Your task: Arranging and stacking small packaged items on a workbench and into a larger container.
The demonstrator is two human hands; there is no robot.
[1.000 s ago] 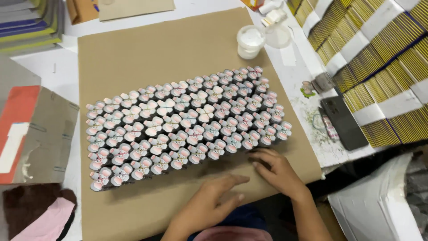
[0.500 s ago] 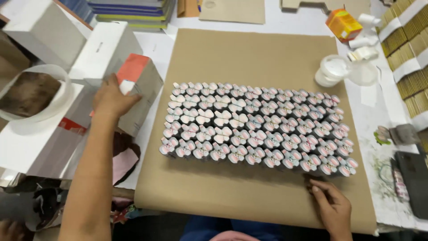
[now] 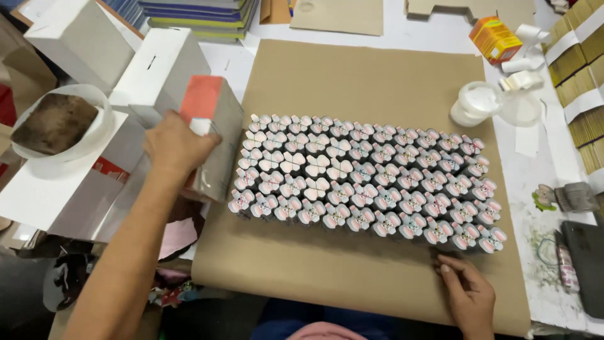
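Observation:
A dense block of small pink-and-white cartoon-figure pieces (image 3: pixel 365 176) stands in rows on a brown cardboard sheet (image 3: pixel 352 277). My left hand (image 3: pixel 176 148) grips a grey box with a red-and-white face (image 3: pixel 217 135) at the block's left end, holding it upright against the sheet's left edge. Resting flat on the cardboard is my right hand (image 3: pixel 469 296), just below the block's lower right corner, its fingers together and holding nothing.
White boxes (image 3: pixel 157 69) and a bowl with a dark brown lump (image 3: pixel 56 123) sit at the left. A white glue cup (image 3: pixel 478 104), an orange box (image 3: pixel 494 38), a brush (image 3: pixel 569 198) and stacked yellow packs (image 3: pixel 585 56) lie at the right.
My left hand has brought the grey box rightward, closer to the block of pieces. My right hand stays on the cardboard near the lower right corner. The view has shifted.

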